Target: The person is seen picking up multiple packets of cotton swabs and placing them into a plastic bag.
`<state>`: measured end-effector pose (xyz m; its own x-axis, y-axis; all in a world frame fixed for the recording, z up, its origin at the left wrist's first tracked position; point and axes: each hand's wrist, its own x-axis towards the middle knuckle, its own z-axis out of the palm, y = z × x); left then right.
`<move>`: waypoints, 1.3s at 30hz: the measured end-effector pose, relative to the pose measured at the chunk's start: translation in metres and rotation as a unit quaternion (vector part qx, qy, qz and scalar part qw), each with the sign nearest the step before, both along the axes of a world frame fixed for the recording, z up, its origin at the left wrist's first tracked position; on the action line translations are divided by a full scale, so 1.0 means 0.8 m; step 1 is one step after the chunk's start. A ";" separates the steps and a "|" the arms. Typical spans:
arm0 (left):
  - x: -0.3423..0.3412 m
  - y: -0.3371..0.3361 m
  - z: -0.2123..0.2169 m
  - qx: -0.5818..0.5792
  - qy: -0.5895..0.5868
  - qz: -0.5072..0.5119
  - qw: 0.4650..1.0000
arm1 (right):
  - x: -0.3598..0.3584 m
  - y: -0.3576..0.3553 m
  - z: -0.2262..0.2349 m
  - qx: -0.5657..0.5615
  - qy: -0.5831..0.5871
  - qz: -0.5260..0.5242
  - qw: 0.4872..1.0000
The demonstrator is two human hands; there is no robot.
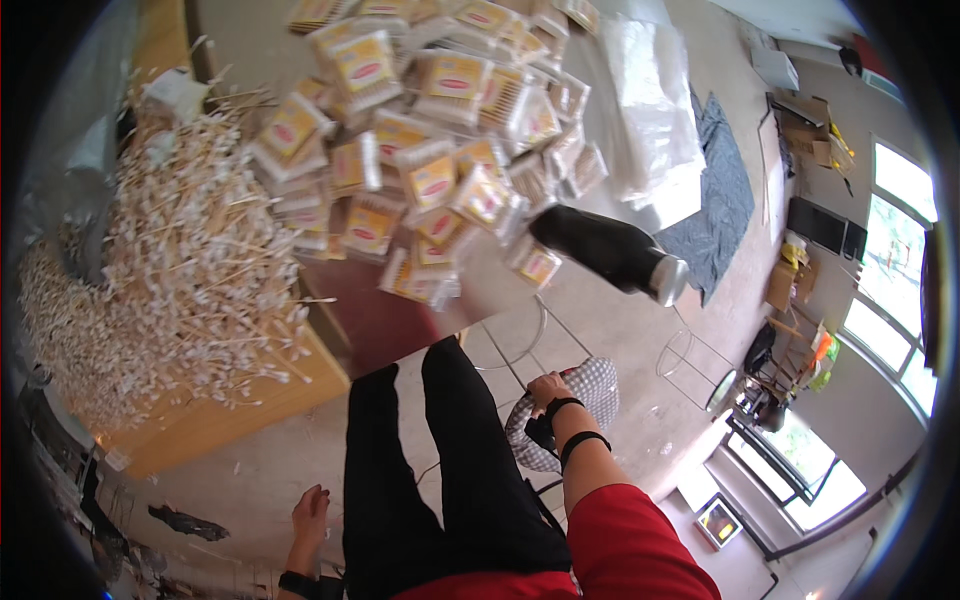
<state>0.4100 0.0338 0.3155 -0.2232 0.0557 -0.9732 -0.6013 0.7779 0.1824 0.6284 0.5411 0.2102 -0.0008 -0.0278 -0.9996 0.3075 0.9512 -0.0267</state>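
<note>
From my feed, near first: left hand point(310, 515) at 7 o'clock hangs loose beside the black trousers point(440, 470), fingers relaxed and half open, holding nothing. Right hand point(548, 392) at 5 o'clock, just past centre, is closed on the edge of a checked stool cushion point(590, 395); black straps on that wrist. The cushion sits right of my legs, wire stool frame point(520, 345) showing just beyond it. Further out, 12 o'clock: tabletop point(240, 415) piled with packed yellow cotton swab boxes point(430, 120). 9 to 10 o'clock: big heap of loose cotton swabs point(170, 270). 2 o'clock: another person's black shoe point(610, 250), clear plastic bags point(655, 110) behind it
</note>
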 end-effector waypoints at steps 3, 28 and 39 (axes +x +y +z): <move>-0.001 0.032 0.011 -0.008 -0.008 -0.070 0.997 | 0.023 0.025 0.011 0.034 0.067 -0.011 0.997; 0.151 0.398 0.039 0.069 0.068 0.083 0.992 | -0.062 0.330 0.201 -0.025 0.433 -0.206 0.877; 0.184 0.385 -0.058 0.247 0.232 0.100 0.935 | -0.021 0.314 0.129 0.069 0.531 -0.043 0.844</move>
<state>0.5575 0.3421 0.2692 -0.6698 0.3850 -0.6350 -0.4921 0.4102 0.7678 0.6117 0.7924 0.3137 -0.8935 0.1343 -0.4285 0.2476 0.9434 -0.2205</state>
